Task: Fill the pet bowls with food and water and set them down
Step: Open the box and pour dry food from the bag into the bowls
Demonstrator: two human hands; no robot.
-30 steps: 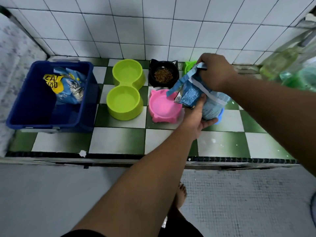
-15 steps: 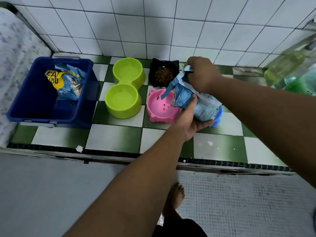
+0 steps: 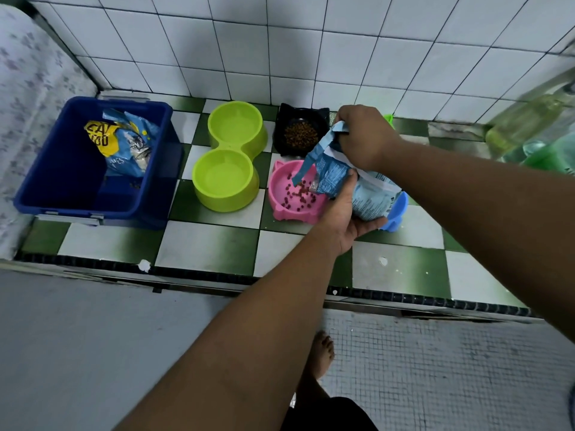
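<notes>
A light blue pet food bag point(image 3: 364, 194) is tilted over the pink bowl point(image 3: 281, 188), its open mouth pointing left. My left hand point(image 3: 342, 219) cups the bag from below and my right hand point(image 3: 364, 136) grips its top. Kibble lies scattered in the pink bowl. Behind it, a black bowl point(image 3: 300, 132) holds brown kibble. A lime green double bowl point(image 3: 230, 157) stands empty to the left. A blue bowl point(image 3: 396, 213) is mostly hidden under the bag.
A dark blue bin point(image 3: 77, 188) at the left holds another cat food bag point(image 3: 124, 144). Green and clear bottles point(image 3: 529, 132) stand at the right. Everything sits on a checkered green-and-white tiled ledge point(image 3: 205, 244) against a white tiled wall. My bare foot point(image 3: 322, 356) is below.
The bag has tipped further over the pink bowl and kibble has poured in; the bowl was empty a second ago. Both hands keep their hold.
</notes>
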